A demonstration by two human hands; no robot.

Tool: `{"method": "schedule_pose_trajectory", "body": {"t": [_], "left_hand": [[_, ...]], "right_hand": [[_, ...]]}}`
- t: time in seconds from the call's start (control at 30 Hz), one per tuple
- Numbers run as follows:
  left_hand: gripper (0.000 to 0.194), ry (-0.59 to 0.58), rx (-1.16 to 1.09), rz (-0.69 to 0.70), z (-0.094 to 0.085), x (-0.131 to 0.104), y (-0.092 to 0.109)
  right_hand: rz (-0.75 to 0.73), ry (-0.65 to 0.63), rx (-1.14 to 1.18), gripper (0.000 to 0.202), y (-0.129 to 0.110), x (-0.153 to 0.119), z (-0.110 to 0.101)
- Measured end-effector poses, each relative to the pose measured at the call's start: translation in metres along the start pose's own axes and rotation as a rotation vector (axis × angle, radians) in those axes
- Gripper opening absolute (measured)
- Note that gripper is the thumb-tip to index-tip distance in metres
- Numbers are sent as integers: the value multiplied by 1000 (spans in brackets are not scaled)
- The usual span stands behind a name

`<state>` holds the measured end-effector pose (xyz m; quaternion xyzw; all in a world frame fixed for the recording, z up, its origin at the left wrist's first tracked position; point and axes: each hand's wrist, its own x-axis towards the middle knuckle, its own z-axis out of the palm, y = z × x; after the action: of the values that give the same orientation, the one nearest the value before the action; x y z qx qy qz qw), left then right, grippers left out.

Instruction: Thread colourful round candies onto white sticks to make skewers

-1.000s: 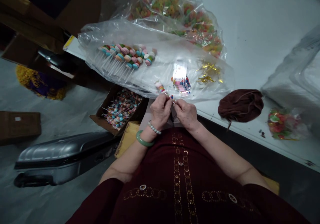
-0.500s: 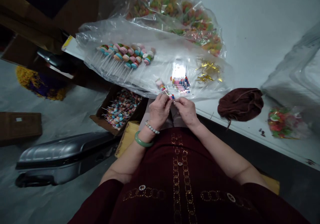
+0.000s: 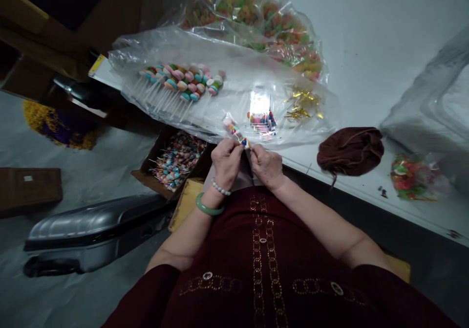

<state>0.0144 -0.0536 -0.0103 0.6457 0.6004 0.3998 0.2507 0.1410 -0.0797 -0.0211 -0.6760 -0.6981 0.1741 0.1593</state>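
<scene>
Wrapped lollipop (image 3: 231, 126) juts from the narrow, pinched grip of the left hand (image 3: 225, 163) and right hand (image 3: 267, 165) over the near edge of the clear plastic (image 3: 234, 93), with printed cards (image 3: 261, 120), gold ties (image 3: 302, 104), clustered stick candies (image 3: 185, 82) and, farthest, bagged colourful sweets (image 3: 240, 8) along the white tabletop (image 3: 351, 83).

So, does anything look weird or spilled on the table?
Maybe: small dark bits or marks on the white table, beside the small clear bag of colorful pieces. They stand out against it, but I can't tell what they are. Nothing looks spilled by the left hand or right hand.
</scene>
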Motion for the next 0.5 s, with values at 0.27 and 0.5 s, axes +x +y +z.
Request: {"method": "schedule_pose_trajectory", "body": {"t": [0.27, 0.5], "left_hand": [[8, -1, 464, 59, 16, -6, -6], [12, 54, 317, 91, 22, -10, -9]], "right_hand": [[-26, 115, -24, 28, 0, -3, -1], [72, 106, 27, 28, -2, 2, -2]]}}
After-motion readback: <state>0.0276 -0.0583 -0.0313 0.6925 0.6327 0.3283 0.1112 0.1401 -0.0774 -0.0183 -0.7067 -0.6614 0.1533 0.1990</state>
